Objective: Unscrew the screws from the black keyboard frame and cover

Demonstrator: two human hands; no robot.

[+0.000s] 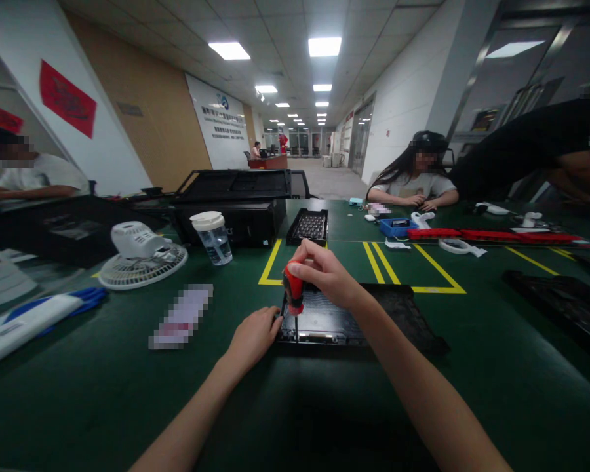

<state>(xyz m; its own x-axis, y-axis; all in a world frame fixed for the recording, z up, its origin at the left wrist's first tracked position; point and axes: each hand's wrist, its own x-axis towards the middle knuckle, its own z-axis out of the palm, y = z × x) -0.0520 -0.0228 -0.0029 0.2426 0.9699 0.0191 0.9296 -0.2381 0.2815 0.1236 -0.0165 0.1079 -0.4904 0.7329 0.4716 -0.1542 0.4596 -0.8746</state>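
Observation:
A flat black panel [393, 314] lies on the green table in front of me. My right hand [322, 272] grips the red and black handle of a screwdriver [295, 288] from above. The tool stands nearly upright, its shaft pointing down at the panel's near left part, by a shiny strip. At the panel's left edge, my left hand [256, 334] has its fingers together against the corner; what they may pinch is too small to make out. Beyond the panel sits a black tray [309, 226] with small round things in it.
On the left are a lidded cup [212, 237], a white fan [142, 255] and a blurred flat object [183, 316]. Black cases [231, 219] stand behind. A blue box [397, 227], tape roll [455, 246] and another black panel [560, 308] are at right. People sit or lean around the table.

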